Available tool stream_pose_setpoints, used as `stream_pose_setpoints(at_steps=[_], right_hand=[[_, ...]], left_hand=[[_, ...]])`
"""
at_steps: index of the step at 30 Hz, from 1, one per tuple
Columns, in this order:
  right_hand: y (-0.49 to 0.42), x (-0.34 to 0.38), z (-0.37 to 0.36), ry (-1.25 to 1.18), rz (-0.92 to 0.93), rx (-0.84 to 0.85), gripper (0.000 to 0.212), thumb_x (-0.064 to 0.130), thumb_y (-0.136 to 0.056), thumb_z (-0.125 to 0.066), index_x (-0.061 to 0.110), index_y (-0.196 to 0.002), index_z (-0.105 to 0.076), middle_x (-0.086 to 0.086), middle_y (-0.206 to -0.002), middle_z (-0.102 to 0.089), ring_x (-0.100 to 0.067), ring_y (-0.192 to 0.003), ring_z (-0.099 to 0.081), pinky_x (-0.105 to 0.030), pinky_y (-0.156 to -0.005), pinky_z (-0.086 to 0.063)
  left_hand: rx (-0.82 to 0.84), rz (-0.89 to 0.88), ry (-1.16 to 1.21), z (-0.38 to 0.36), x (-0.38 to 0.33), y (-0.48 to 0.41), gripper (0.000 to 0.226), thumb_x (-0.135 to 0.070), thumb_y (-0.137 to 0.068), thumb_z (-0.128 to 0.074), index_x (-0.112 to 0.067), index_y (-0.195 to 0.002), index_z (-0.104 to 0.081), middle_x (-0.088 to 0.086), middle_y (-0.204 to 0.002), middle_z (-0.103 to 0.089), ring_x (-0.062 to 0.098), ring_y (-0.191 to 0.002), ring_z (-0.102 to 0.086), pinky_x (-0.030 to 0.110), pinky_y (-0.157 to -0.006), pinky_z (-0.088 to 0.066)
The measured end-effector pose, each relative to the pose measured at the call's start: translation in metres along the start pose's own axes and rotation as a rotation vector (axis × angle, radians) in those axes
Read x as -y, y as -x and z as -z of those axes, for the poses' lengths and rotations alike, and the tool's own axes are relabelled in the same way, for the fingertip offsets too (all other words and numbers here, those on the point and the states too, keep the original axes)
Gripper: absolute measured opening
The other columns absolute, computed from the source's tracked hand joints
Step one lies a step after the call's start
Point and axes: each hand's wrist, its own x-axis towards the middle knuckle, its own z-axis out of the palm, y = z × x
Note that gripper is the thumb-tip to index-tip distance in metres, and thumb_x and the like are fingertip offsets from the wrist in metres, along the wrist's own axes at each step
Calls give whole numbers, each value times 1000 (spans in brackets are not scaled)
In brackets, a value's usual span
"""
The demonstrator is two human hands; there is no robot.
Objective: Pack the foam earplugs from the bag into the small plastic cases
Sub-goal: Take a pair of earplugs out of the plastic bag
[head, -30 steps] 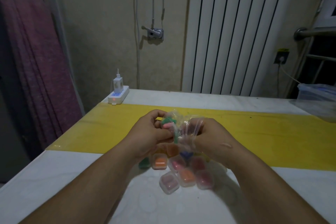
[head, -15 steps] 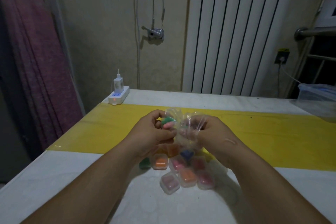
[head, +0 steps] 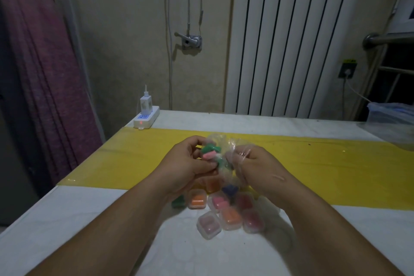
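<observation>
Two hands hold a clear bag of foam earplugs over a group of small plastic cases.

The left hand [head: 186, 163] curls its fingers around green and pink earplugs [head: 208, 151] at the side of the bag [head: 226, 144]; whether they are inside the film is hard to see. The right hand [head: 253, 168] pinches the crumpled bag, its fingertips half hidden by plastic. The cases [head: 230, 216] lie on the table [head: 89, 219] under the hands, at the yellow strip [head: 139, 159]. The wrists cover the farther ones, and the dim light hides which lids are closed.
</observation>
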Motion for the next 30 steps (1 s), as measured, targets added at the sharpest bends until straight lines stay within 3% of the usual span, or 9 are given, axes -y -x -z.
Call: stream_pose_setpoints(at_steps=[2,6,11,15,17,20,25,27,30], right_hand=[[2,0,-1,-96,-11,6,34,7,-99,-49,2,-65,-54,-3,-45,-45,-12,-41,-39,-23,-44,-33],[4,1,-2,-260,-76,32,32,6,-99,-50,0,-69,-59,-8,-52,-48,-14,-44,-41,-22,-44,-33],[1,0,0,-385,-186,55,21,-4,-92,-50,-11,-98,-68,-11,-68,-59,-13,-48,-52,-28,-54,-43],[4,0,4,-408,-203,82,20,-7,-90,-52,-6,-83,-70,-9,-58,-56,-13,-44,-50,-25,-48,-41],[5,0,3,-388,-203,99,19,-12,-88,-50,-16,-76,-63,-17,-60,-53,-22,-50,-48,-27,-51,-36],[7,-1,-2,-395,-215,124,16,-17,-85,-48,-31,-90,-51,-31,-77,-51,-35,-70,-47,-40,-65,-36],[5,-2,-6,-348,-186,124,7,-17,-86,-51,-21,-88,-56,-29,-81,-51,-34,-73,-45,-38,-62,-35],[4,-3,-4,-366,-166,92,7,-12,-88,-55,-15,-90,-60,-26,-80,-55,-34,-74,-51,-40,-66,-41],[4,-1,5,-332,-126,15,10,2,-91,-64,0,-82,-68,-16,-74,-61,-20,-60,-60,-30,-56,-48]], left_hand=[[-10,-2,-20,1,1,-1,43,27,-79,-55,1,-113,-57,19,-97,-60,23,-83,-62,32,-72,-60],[-17,3,-49,2,2,-2,47,28,-76,-56,-4,-110,-60,21,-103,-61,25,-87,-63,39,-82,-57],[-5,22,-41,2,0,-1,47,27,-76,-56,-5,-110,-60,21,-103,-61,28,-89,-65,40,-82,-58],[5,19,-44,1,-1,0,46,27,-76,-57,-3,-110,-61,25,-106,-60,29,-90,-63,42,-82,-58],[6,10,-71,0,-2,2,43,25,-77,-58,-2,-111,-60,30,-109,-61,31,-90,-63,46,-83,-57],[-4,-11,-159,-1,-3,3,38,20,-77,-63,0,-109,-60,32,-108,-63,32,-86,-65,47,-79,-58],[-86,-37,-204,1,0,0,31,19,-77,-64,-1,-101,-62,22,-91,-67,27,-79,-67,37,-65,-57],[-146,-25,-142,2,0,-3,30,20,-78,-57,2,-101,-62,18,-88,-65,27,-77,-65,36,-63,-58],[-266,-14,-47,5,-1,-9,29,21,-81,-50,7,-103,-60,18,-86,-60,27,-74,-60,30,-65,-59]])
